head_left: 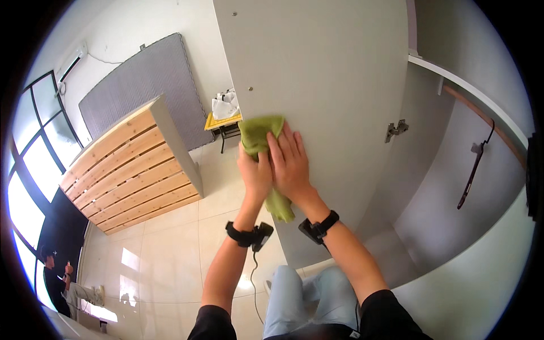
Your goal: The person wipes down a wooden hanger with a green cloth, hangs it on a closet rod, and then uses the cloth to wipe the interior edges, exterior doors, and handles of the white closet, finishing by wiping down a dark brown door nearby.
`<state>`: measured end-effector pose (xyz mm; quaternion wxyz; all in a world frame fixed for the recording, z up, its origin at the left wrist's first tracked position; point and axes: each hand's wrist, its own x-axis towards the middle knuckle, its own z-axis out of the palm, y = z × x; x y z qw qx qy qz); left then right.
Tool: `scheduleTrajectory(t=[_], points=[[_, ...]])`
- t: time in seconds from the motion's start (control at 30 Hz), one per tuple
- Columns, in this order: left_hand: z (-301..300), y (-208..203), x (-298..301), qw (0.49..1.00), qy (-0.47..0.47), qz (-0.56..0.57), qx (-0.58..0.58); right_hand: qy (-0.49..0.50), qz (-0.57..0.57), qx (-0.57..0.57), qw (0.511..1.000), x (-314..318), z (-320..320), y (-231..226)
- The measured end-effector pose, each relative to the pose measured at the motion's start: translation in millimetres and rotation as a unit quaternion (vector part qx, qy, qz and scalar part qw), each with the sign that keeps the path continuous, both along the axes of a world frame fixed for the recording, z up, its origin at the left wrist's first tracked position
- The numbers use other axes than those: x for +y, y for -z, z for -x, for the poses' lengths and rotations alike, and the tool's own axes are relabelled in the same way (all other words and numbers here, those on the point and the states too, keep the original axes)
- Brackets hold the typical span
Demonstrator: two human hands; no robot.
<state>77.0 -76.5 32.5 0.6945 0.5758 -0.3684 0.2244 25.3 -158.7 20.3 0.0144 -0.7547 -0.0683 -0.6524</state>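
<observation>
A green cloth [258,131] is bunched against the left edge of a pale grey cabinet door [334,85], its lower end hanging below my hands. My left hand [255,174] is closed on the cloth at the door's edge, its fingers partly hidden by the fabric. Beside it, touching, my right hand [290,164] presses the cloth to the door's inner face, fingers long and close together. Each wrist wears a black strap with a small box.
On the right is the open wardrobe with a hinge [396,130], a rail [481,107] and a dark hanger [475,170]. A slatted wooden bed frame [127,164], a grey mattress [153,79] and a yellow-topped table [221,121] bearing a white bag stand left. A person [59,283] sits lower left.
</observation>
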Motion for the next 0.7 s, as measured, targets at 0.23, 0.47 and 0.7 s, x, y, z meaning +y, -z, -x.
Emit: scheduleTrajectory(t=[0.23,0.47,0.7], points=[[-3.3,96.9,5.2,0.995,0.002,-0.091,0.027,0.006,0.021,0.057,0.998,-8.9,-1.5,90.4],[27.3,63.4,48.0,0.962,-0.191,-0.171,-0.096,-0.045,-0.036,0.064,0.996,-10.8,56.9,60.9],[52.9,29.6,56.4,0.939,-0.168,-0.221,-0.204,-0.143,-0.112,0.11,0.977,-3.6,93.6,31.2]])
